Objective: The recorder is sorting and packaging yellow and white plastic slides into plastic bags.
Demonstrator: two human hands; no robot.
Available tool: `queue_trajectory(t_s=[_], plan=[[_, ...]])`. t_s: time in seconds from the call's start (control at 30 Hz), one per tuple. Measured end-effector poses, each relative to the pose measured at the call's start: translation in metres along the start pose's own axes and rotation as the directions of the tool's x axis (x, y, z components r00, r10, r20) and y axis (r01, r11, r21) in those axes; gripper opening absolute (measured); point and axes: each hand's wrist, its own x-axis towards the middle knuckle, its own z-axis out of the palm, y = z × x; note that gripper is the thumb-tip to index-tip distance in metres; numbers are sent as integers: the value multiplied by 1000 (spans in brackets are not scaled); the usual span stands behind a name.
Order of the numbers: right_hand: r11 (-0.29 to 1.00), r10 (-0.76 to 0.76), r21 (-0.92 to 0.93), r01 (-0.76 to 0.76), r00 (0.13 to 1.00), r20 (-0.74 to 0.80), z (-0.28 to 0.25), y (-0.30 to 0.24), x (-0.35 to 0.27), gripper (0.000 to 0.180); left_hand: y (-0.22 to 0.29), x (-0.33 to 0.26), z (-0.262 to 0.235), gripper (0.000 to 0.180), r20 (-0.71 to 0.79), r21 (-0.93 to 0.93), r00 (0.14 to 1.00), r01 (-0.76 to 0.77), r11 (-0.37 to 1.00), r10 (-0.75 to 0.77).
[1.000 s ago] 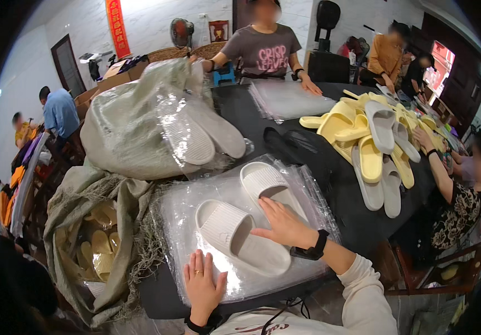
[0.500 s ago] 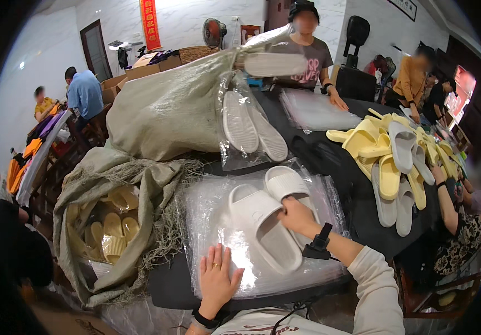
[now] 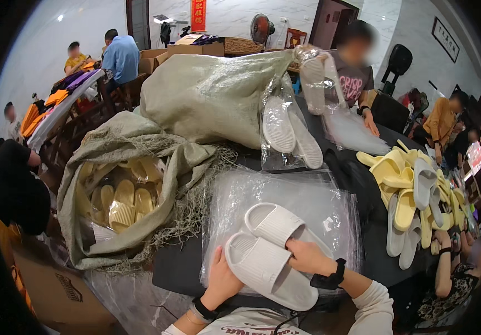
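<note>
Two-handed, holding slippers (image 3: 268, 262) over bags (image 3: 240, 192), with right hand (image 3: 309, 257) clamped at adjoining straps (image 3: 279, 223), likely to steady the pair, left hand (image 3: 224, 279) against one edge, grip unclear.

A: What's worn up top?
B: An off-white top (image 3: 240, 319), w/ dk red lettering (image 3: 243, 331) printed across the chest. A thin blk cable (image 3: 292, 321) is draped over it.
A: R arm?
B: Covered by a creased off-white sleeve (image 3: 368, 310); wrist's wrapped in a chunky blk strap (image 3: 332, 277).
A: L wrist?
B: Ringed by a blk band (image 3: 202, 308).
</note>
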Motion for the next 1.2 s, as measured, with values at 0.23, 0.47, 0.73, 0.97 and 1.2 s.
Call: queue_trajectory(t_s=[0.23,0.47,0.73,0.97,1.2], plan=[[911,398,23,-413,861,-318,-29,47,35,25,4,2,4,58,-79,10,994,70,998,-69],[991,124,70,-113,975,-185,-30,-3,28,22,4,-3,2,49,-69,68,992,108,992,-103],[996,-6,-86,-3,995,-104,-6,-6,68,23,3,3,2,50,-14,-87,999,35,996,-36],[948,317,94,-304,879,-356,-39,19,70,21,4,0,8,59,-105,-1,992,65,998,-65],[942,315,270,-198,795,-518,-79,41,-25,19,12,3,1,61,-65,-2,992,112,994,-112]])
